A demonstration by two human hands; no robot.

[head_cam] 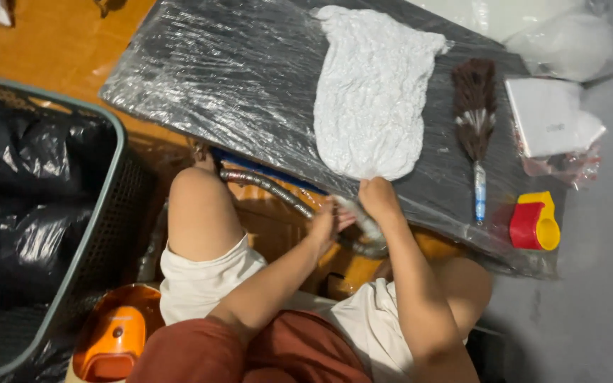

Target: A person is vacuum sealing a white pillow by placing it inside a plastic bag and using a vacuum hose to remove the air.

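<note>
Head view: white cloth (370,92) lengthwise away.

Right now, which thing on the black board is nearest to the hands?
The white crumpled bag: the right hand touches its lower edge. The brush and the red-yellow cup lie farther right, untouched.

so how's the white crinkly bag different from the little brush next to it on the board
The white bag is broad, pale and crumpled; the brush is narrow, with dark brown bristles and a bluish handle. The bag's lower end is held by the right hand, with the left hand just below it, while the brush lies untouched, handle toward the person. Both rest on the plastic-wrapped black board.
</note>
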